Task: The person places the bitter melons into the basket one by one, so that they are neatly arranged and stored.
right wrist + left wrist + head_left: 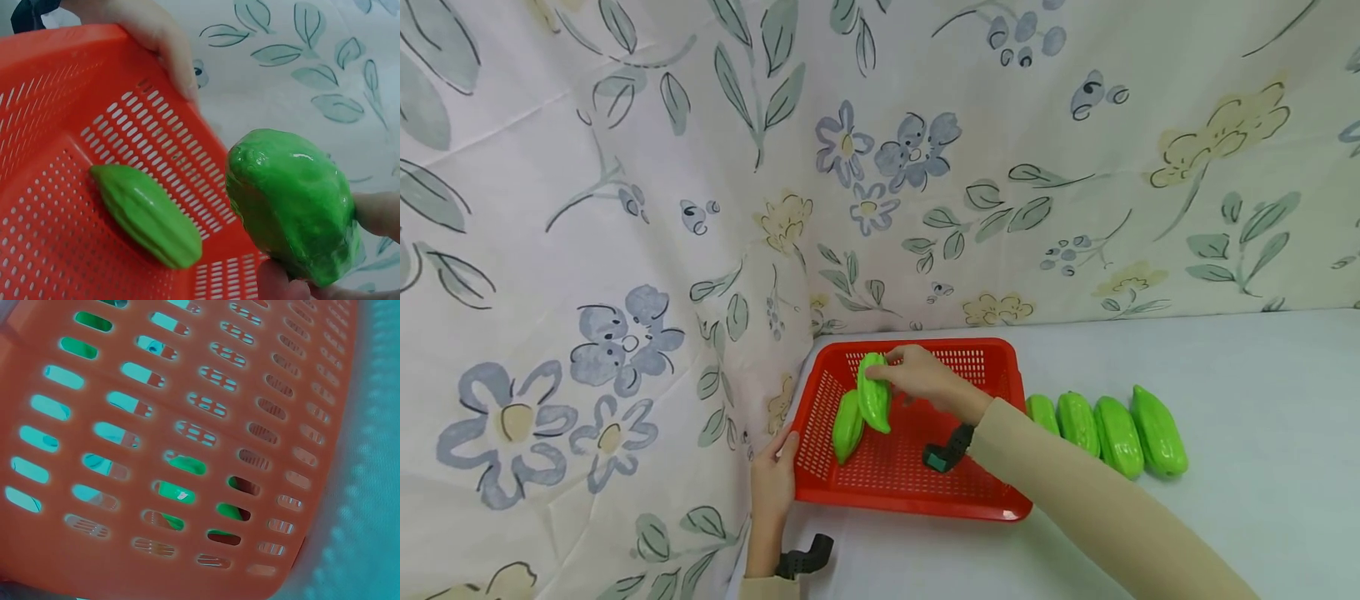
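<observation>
Your right hand [921, 375] pinches a green vegetable [874, 398] over the basket [917, 505], near a second vegetable [847, 427] inside; your left hand [772, 473] touches the rim, likely steadying it, grip unclear.

A pale, flower-printed cloth [722, 208] (faintly creased) hangs behind and left of a white tabletop [1262, 442].

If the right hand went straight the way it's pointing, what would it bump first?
Likely the far left corner of the basket. If the right hand is too high for that, maybe the cloth behind; depth is unclear.
</observation>
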Tool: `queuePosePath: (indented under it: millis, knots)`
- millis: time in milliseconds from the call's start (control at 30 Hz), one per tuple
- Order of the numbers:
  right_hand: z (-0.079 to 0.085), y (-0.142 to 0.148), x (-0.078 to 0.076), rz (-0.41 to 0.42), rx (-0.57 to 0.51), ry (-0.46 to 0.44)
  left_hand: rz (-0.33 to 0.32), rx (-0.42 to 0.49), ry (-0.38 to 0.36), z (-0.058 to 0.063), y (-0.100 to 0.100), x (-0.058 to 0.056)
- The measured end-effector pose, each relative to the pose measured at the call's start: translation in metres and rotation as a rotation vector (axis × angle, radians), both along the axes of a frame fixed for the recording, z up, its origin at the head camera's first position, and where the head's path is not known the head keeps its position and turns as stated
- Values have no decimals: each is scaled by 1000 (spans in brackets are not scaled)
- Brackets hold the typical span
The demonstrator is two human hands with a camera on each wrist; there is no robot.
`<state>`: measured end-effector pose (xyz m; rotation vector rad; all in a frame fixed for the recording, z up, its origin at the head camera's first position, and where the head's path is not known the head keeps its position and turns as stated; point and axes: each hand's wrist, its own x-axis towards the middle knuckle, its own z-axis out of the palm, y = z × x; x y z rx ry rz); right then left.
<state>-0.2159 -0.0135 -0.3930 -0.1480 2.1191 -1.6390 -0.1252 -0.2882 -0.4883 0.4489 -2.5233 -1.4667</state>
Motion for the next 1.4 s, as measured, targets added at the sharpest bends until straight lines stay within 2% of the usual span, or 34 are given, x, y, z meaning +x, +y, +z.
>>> queuePosePath:
  millis: [100, 267, 567, 867, 1067, 1167, 1400]
  knots:
    - [-7, -2, -4, 0, 22, 3, 3, -2, -3, 0, 0, -1]
    - [-29, -9, -10, 17, 86, 22, -4, -3, -12, 0, 0, -3]
    - [-57, -28, -10, 45, 166, -29, 0, 1, -37, 1, -3, 0]
    - [-70, -33, -13, 36, 114, -90, -3, -9, -17, 0, -2, -4]
    - [-81, -34, -20, -6, 139, -119, -2, -11, -10, -3, 0, -6]
    - [-83, -36, -22, -15, 125, -140, 4, -8, 0, -4, 0, -7]
    - [-81, -40, -21, 21, 113, -143, 4, 16, -18, -4, -2, -4]
